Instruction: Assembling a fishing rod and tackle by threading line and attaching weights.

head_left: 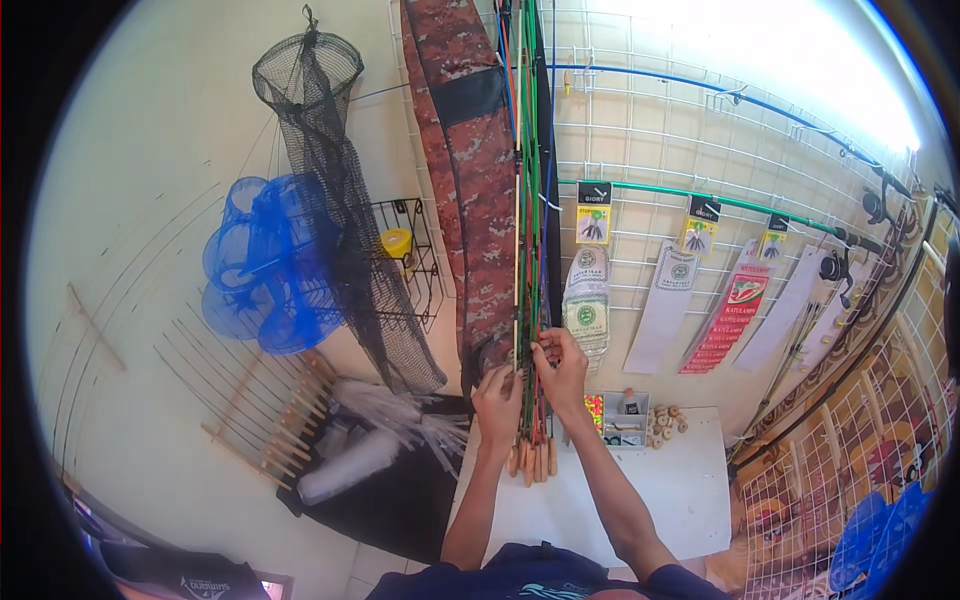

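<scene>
A bundle of thin fishing rods (531, 250), green, orange, blue and cream, runs upright in front of me. Their light wooden handles (541, 462) hang together at the bottom, above a white table (600, 510). My left hand (497, 402) is closed at the bundle's left side, fingers curled against a cream rod. Slightly higher on the right, my right hand (563, 368) pinches at the rods with thumb and bent fingers. Exactly how many rods each hand grips is hidden. Behind the left hand hangs a red-brown camouflage rod bag (462, 190).
A compartment box (625, 432) and several small wooden rings (664, 425) sit on the table. A white wire grid (640, 130) carries packets and rods with reels. At left hang a black net (345, 200), blue nets (262, 265) and a rack of thin rods (290, 440).
</scene>
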### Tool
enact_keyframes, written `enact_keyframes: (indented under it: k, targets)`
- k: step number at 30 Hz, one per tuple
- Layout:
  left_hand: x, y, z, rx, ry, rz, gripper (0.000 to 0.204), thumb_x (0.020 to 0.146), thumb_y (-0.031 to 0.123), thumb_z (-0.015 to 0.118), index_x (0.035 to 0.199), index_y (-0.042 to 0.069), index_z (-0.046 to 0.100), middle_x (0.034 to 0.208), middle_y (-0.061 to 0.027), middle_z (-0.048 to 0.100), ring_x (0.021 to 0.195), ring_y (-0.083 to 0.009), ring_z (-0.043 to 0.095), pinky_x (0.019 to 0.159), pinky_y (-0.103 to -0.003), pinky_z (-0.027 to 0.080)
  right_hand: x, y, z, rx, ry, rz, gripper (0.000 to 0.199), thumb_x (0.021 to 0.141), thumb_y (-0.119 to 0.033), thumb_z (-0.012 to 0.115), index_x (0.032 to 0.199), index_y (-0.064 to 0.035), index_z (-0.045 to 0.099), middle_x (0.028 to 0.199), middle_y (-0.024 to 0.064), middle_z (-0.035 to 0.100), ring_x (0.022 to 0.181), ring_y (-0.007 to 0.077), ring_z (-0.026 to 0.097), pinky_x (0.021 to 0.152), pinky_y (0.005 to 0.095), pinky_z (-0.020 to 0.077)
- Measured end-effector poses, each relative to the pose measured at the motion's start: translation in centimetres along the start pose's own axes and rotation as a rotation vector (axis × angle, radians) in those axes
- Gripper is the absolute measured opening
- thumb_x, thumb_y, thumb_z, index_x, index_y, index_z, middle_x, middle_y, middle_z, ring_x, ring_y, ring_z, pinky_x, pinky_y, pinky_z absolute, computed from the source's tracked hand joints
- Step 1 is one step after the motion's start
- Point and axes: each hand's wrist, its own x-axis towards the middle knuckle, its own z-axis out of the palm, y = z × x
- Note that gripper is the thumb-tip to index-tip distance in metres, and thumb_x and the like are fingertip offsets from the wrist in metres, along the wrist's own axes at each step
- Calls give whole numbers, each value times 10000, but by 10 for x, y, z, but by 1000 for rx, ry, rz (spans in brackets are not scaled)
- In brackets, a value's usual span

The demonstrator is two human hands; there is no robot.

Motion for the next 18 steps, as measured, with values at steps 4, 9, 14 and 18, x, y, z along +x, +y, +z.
enact_keyframes:
  k: [4,9,14,18]
  targets:
    - [-4,3,-7,30,-30,-42,139,859,46,699,969,-35,672,858,-123,678,740,-168,698,609,-274,553,-2,2,1,-7,13,5,162,852,-30,688,982,14,601,821,76,655,672,118,609,626,262,508]
    - [-10,9,-17,-73,-57,-154,136,885,32,671,1006,-30,672,881,-107,701,756,-131,695,617,-259,570,-4,2,2,-14,22,-13,172,853,-37,693,993,7,603,829,74,653,683,116,609,628,260,507]
    - [-13,15,-26,-54,-76,-129,160,900,40,658,1040,-39,665,884,-104,705,752,-117,685,632,-248,556,-4,3,0,-40,25,-16,186,854,-59,704,999,9,609,841,90,654,685,138,620,638,267,509]
    - [-18,28,-34,-109,-65,-147,180,896,44,670,1062,-26,673,885,-97,710,762,-114,680,646,-254,556,-7,-12,-7,-42,43,-51,179,849,-36,682,1000,6,596,869,126,631,707,218,623,655,334,500]
